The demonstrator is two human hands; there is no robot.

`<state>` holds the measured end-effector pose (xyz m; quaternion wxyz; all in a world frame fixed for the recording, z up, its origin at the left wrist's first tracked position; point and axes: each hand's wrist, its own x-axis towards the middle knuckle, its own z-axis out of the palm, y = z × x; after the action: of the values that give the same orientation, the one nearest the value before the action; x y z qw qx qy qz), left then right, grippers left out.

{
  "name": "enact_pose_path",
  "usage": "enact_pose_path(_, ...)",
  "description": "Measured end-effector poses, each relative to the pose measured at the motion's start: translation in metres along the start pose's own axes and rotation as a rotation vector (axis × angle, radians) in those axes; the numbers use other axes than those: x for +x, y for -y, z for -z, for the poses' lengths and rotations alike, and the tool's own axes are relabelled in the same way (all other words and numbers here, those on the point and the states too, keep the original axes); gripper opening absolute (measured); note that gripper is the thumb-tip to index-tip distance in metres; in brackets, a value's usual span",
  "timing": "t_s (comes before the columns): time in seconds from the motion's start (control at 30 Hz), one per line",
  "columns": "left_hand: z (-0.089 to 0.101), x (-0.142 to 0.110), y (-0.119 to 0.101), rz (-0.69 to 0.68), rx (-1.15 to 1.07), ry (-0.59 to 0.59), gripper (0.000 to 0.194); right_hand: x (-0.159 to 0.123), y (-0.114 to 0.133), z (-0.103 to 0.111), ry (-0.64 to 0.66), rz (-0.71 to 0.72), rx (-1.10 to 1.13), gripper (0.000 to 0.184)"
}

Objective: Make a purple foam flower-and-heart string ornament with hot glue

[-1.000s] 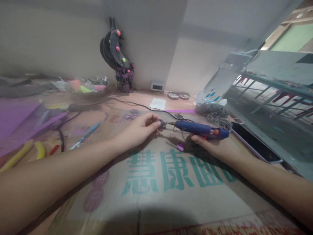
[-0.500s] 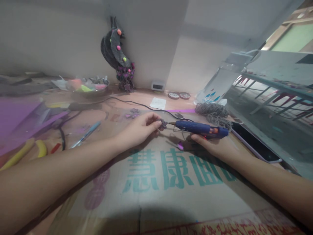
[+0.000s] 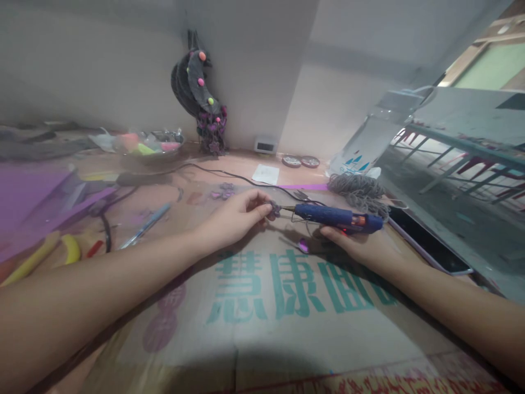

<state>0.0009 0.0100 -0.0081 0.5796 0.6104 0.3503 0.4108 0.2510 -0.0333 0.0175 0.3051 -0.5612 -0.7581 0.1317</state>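
Note:
A blue hot glue gun (image 3: pixel 328 215) lies level in my right hand (image 3: pixel 356 241), which is closed around its handle; a small red light glows near the grip. My left hand (image 3: pixel 248 216) pinches a small grey-purple piece (image 3: pixel 274 209), perhaps a felt flower, between thumb and fingers. The gun's nozzle points left and meets or nearly meets that piece. Below the nozzle, a shiny purple bit (image 3: pixel 303 245) rests on the printed sack-like sheet (image 3: pixel 262 339). More grey-purple flower shapes (image 3: pixel 223 191) lie just beyond my left hand.
Grey yarn (image 3: pixel 356 189), a phone (image 3: pixel 429 241) and a clear bottle (image 3: pixel 369 131) stand or lie at right. A decorated grey crescent (image 3: pixel 197 82) leans on the wall. Further left are a pen (image 3: pixel 145 224), a bowl (image 3: pixel 147 150) and purple sheets (image 3: pixel 33 197). A black cord (image 3: pixel 229 174) crosses behind.
Almost nothing differs. The view has shifted very slightly; both hands keep the same hold, with the nozzle still at the small piece.

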Motion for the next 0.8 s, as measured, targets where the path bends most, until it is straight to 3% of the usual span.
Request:
enact_pose_path(0.27,-0.0003,-0.0002,0.0002,-0.003,-0.006,0.001,0.002,-0.0007,0.0034,-0.0004,-0.044,-0.018,-0.025,0.032)
enact_pose_path(0.8,0.0029,-0.0004,0.0038,-0.035,0.018,0.032,0.005,-0.0011,0.0067,-0.0004,-0.038,-0.061,0.043,0.023)
